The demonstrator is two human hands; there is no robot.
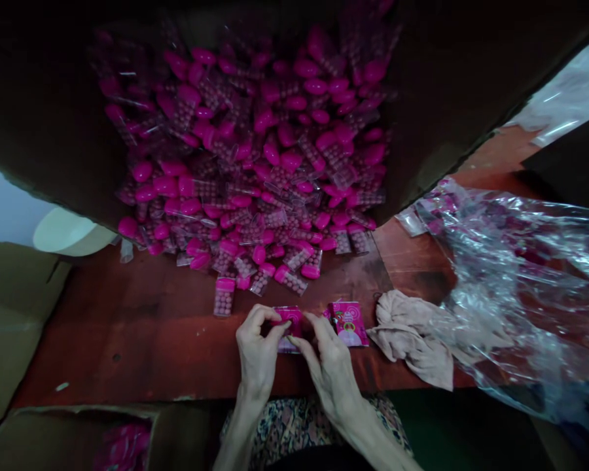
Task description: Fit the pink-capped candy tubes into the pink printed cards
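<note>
Between my hands, just above the front part of the red table (142, 327), is a small pink printed packet (292, 314). My left hand (258, 350) pinches its left side with thumb and index finger. On the opposite side, my right hand (331, 366) has its fingers closed at the packet's right edge; its thumb points at the lower part. Another pink printed packet (349, 323) lies flat just right of my right hand. A clear candy box with a pink cap (224, 296), filled with small round balls, lies ahead of my left hand.
A big heap of similar pink-capped boxes (269, 163) spills from a dark tilted carton (432, 111). To the right are a crumpled beige cloth (412, 330) and a clear plastic bag (520, 294). An open cardboard box (73, 415) with pink packets stands lower left; a white bowl (73, 232) sits behind.
</note>
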